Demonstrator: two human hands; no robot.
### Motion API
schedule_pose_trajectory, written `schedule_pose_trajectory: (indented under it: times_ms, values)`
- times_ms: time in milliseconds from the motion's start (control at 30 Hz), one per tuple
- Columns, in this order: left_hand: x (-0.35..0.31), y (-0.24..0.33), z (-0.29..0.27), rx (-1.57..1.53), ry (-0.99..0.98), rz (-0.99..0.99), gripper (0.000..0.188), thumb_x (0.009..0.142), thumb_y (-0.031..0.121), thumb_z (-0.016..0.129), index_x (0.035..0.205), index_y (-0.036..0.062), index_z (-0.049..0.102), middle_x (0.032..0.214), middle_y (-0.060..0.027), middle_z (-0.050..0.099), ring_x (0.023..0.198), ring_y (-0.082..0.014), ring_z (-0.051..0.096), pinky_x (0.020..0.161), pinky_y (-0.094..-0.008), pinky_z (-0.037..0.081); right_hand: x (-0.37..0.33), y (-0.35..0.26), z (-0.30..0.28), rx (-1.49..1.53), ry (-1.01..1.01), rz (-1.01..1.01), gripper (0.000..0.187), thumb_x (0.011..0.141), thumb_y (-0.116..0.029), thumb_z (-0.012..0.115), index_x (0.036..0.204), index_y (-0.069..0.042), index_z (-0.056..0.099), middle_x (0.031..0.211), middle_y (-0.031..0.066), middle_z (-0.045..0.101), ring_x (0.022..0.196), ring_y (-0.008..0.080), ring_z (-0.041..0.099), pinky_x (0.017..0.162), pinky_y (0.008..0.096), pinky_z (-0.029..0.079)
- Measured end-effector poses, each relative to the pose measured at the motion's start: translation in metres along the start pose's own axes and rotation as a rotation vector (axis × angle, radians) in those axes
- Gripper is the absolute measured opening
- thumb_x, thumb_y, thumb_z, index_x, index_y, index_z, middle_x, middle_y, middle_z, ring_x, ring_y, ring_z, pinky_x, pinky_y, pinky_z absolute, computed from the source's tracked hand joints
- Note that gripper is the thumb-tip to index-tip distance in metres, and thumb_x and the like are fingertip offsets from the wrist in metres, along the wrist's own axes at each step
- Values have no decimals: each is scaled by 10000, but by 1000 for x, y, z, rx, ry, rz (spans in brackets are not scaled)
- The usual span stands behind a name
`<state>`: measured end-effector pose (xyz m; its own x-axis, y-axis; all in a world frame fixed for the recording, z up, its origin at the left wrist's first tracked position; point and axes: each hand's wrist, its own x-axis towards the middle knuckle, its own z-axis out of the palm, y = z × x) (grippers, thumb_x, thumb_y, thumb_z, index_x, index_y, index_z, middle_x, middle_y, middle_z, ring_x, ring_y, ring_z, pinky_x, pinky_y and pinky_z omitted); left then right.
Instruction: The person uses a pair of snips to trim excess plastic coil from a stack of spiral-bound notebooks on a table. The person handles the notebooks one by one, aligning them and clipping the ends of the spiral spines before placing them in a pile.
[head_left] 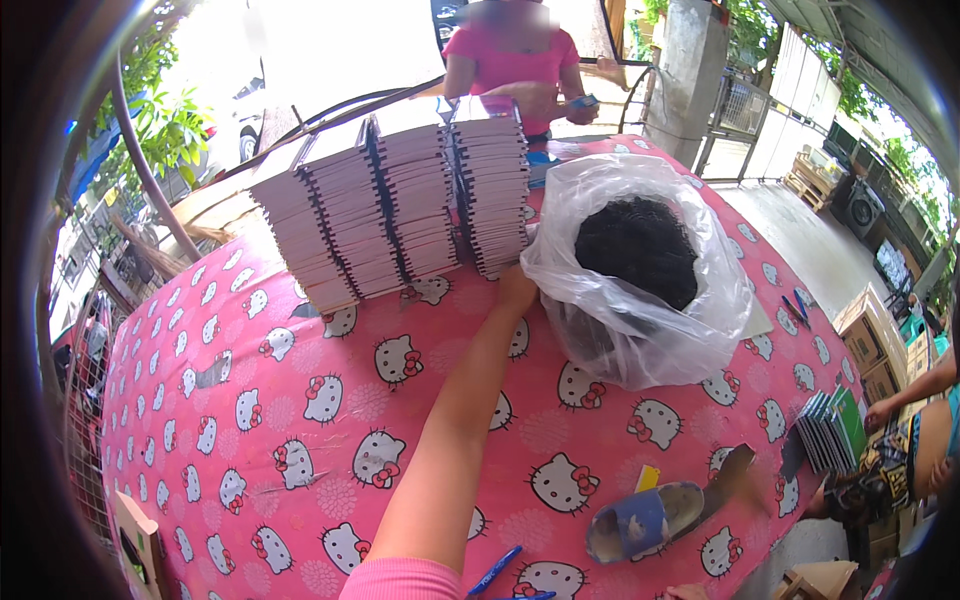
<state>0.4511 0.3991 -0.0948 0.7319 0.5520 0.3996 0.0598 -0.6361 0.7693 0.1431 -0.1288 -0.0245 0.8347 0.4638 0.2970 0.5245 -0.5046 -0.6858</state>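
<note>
My left hand (pixel 516 288) reaches far across the table, between tall stacks of ring-bound notebooks (pixel 420 200) and a clear plastic bag (pixel 640 350). It touches the bag's left side, close to the foot of the nearest stack; its fingers are mostly hidden there. The bag stands with its mouth open, and a dense black mass (pixel 635 250) fills it, too dark to name. A small patch of skin at the lower edge seems to be my right hand (pixel 688 592); its fingers are cut off. Nearest to it lies a blue slipper (pixel 645 522).
A pink patterned cloth (pixel 330 440) covers the table. Blue pens (pixel 495 570) lie at the near edge, scissors (pixel 797 308) at the right. A person in pink (pixel 515 65) works opposite; another person (pixel 930 440) is beside green notebooks (pixel 832 432). Cardboard boxes (pixel 870 340) stand beyond.
</note>
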Motion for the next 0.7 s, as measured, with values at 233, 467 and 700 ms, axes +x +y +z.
schedule_pose_trajectory:
  times_ms: [233,467,700]
  values:
    - [-65,13,-45,-477,-84,-284,287,855,143,556,1103,37,655,1033,-106,650,967,-189,591,838,-307,456,5,15,1,36,66,6,122,749,-43,716,859,-25,664,767,105,651,680,270,612,597,355,483]
    - [-217,217,-95,-777,249,-487,532,888,199,617,1349,75,384,1268,-66,466,1128,-158,478,966,-306,367,18,18,-51,467,-334,321,416,762,-249,799,1065,-17,635,961,106,660,882,209,638,770,330,508]
    - [-306,351,-30,-1110,-147,-823,458,883,210,606,1284,97,415,1145,-68,536,1068,-200,530,908,-382,451,191,124,-281,7,41,75,735,739,-451,772,1275,-14,524,1203,143,583,1161,246,529,960,371,426]
